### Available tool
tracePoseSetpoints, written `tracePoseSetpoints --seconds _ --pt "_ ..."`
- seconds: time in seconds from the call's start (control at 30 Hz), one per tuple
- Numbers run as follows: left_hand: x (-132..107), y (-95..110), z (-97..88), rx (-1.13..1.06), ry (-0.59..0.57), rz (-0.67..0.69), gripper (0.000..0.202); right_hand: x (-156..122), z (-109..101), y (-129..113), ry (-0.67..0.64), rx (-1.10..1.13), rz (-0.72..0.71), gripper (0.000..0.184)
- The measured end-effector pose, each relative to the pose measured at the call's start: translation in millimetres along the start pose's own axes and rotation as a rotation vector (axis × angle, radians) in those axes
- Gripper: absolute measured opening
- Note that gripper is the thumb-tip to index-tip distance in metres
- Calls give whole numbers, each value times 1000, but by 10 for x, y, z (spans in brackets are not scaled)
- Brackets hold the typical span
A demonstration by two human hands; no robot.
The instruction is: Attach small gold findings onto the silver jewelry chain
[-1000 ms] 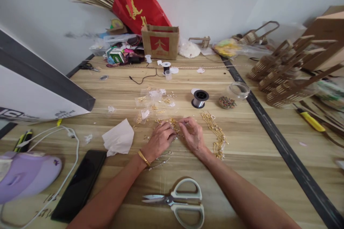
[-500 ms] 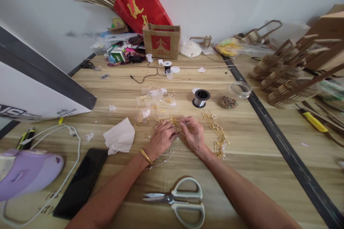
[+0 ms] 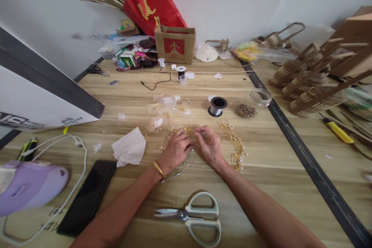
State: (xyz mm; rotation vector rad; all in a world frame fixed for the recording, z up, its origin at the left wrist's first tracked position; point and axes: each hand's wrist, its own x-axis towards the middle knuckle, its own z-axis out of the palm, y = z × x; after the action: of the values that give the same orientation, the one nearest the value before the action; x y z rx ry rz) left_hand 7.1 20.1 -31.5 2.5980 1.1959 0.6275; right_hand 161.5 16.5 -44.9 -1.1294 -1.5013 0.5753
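My left hand (image 3: 176, 149), with a gold bangle at the wrist, rests low over the table with its fingers curled together at small gold beads (image 3: 188, 131). Facing it from the right, my right hand (image 3: 209, 145) has thumb and fingers bent toward the same beads. Whatever lies between the fingertips of either hand is too small to name. A silver chain (image 3: 174, 176) passes beneath my left wrist. Right of my right hand lies a bunch of gold chains (image 3: 238, 147). Closer to me are white-handled scissors (image 3: 188, 217), blades pointing left.
Small bags of beads (image 3: 168, 102) lie beyond my hands, beside a wire spool (image 3: 217, 106) and a bowl of dark beads (image 3: 247, 110). At left are a tissue (image 3: 130, 147), a black phone (image 3: 88, 197) and a white cable (image 3: 84, 166). Woven baskets (image 3: 308, 89) stand at right.
My left hand has shifted very slightly at the beads. My right hand keeps nearly the same place, and the things on the table have not moved.
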Motion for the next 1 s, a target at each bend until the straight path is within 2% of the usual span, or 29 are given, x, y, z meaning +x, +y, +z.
tracePoseSetpoints --seconds 0.37,1.0 --pt "23 68 -28 1 -19 -42 15 -1 1 -9 -2 -1 9 9" --pt "-11 -4 -26 -9 -56 -23 16 5 -3 -16 -8 -6 12 10"
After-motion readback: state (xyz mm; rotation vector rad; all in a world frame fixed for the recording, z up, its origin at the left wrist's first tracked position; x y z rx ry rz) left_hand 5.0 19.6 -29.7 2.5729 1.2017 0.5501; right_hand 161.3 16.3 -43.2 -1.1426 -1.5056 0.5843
